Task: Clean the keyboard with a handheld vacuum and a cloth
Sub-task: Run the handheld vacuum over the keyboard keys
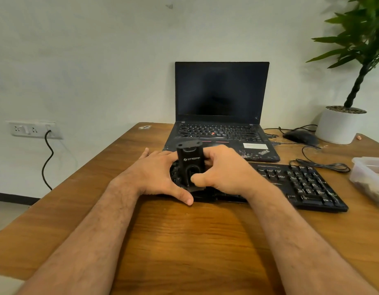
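A black handheld vacuum stands upright on the left end of a black keyboard that lies across the middle of a wooden desk, running toward the desk's right edge. The vacuum is a short, boxy, matte body with a flat cap with two small holes on top, a pale logo across its front and a rounded recess lower down. The right hand grips it, fingers curled round the far side and the thumb pressed against the front recess. The left hand lies flat with fingers relaxed on the keyboard's left end, just beside the vacuum, its thumb stretched out along the keyboard's near edge. The keyboard's number pad and right-hand keys show plainly; its left portion is hidden under the hands. Behind it, near the desk's far edge, an open laptop shows a dark screen. A black mouse and its cable lie toward the far right corner beside a white plant pot, and a clear plastic container sits at the right edge.
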